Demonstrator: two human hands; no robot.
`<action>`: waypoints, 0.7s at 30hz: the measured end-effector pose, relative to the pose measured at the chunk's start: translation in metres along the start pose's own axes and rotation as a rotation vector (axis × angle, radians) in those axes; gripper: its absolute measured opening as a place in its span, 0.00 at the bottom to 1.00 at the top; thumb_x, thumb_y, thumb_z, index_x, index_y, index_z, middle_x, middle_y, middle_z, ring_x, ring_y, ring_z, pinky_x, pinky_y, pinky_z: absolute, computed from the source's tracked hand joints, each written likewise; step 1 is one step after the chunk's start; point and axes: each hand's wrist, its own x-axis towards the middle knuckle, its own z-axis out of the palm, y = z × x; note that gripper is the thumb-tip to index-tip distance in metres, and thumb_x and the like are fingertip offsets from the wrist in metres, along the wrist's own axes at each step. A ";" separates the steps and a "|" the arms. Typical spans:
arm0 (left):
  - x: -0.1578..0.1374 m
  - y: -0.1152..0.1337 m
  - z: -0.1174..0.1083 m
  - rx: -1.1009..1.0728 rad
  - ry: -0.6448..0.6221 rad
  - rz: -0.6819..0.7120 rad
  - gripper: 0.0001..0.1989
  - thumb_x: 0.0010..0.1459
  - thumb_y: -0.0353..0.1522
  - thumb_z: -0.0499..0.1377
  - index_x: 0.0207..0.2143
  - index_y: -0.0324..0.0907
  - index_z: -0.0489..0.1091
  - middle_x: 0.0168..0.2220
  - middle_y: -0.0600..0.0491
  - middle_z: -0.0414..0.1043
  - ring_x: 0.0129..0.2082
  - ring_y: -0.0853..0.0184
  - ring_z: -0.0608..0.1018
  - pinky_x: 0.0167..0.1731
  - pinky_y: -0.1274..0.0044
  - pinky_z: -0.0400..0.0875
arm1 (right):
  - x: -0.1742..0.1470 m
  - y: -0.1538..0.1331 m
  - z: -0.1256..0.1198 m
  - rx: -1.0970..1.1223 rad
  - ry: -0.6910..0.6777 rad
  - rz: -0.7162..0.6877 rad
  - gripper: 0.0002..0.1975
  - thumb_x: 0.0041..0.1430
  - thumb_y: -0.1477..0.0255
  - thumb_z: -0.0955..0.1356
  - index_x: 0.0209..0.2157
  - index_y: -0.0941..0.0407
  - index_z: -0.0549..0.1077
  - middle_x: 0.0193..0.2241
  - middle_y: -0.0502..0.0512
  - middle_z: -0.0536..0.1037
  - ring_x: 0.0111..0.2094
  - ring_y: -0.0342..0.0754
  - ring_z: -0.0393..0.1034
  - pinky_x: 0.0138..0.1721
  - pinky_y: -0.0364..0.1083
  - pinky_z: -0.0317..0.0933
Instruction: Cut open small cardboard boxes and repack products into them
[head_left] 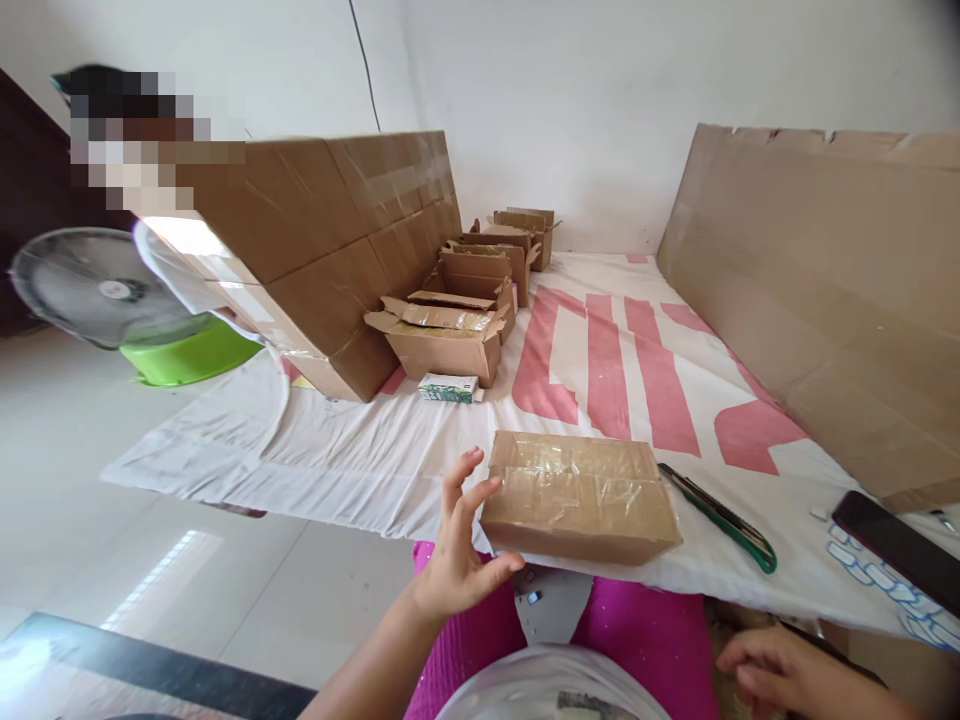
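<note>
The step in hand looks like handling the taped carton (pixel 577 500), which lies at the worktop's (pixel 337 480) near edge; the left hand (pixel 456 560) is spread at its left end, contact unclear. The right hand (pixel 769 668) curls loosely below the edge, seemingly holding nothing; gripping the carton would call for drawing both hands against it.

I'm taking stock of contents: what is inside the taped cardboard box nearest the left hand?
The taped cardboard box is shut, with shiny tape across its top; whatever may be inside is covered and cannot be seen.
</note>
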 end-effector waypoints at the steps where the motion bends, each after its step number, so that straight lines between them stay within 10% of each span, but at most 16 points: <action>1: 0.001 0.003 0.001 0.059 0.035 0.024 0.32 0.58 0.49 0.56 0.61 0.48 0.54 0.62 0.41 0.51 0.65 0.46 0.54 0.60 0.52 0.55 | 0.011 -0.012 -0.017 0.029 -0.082 -0.010 0.16 0.60 0.55 0.65 0.34 0.50 0.79 0.23 0.54 0.78 0.25 0.50 0.74 0.27 0.46 0.69; 7: 0.001 0.014 0.009 0.302 0.052 0.205 0.19 0.57 0.32 0.61 0.51 0.46 0.67 0.48 0.46 0.67 0.53 0.53 0.65 0.50 0.60 0.66 | 0.079 -0.055 -0.080 -0.520 0.586 -0.175 0.21 0.58 0.53 0.62 0.41 0.52 0.77 0.42 0.61 0.79 0.46 0.59 0.72 0.48 0.56 0.65; 15: -0.009 0.010 0.028 0.313 0.271 0.183 0.12 0.59 0.35 0.58 0.45 0.44 0.72 0.43 0.46 0.62 0.49 0.56 0.65 0.46 0.62 0.69 | 0.137 -0.056 -0.086 -0.791 0.530 -0.103 0.17 0.57 0.66 0.62 0.43 0.59 0.72 0.38 0.65 0.76 0.43 0.59 0.72 0.46 0.54 0.64; 21: -0.011 0.004 0.035 0.305 0.306 0.201 0.13 0.58 0.36 0.57 0.46 0.44 0.72 0.43 0.46 0.60 0.47 0.56 0.64 0.46 0.62 0.68 | 0.121 -0.157 -0.108 -0.667 0.799 -0.335 0.21 0.59 0.61 0.64 0.52 0.55 0.65 0.43 0.61 0.75 0.41 0.57 0.73 0.38 0.53 0.68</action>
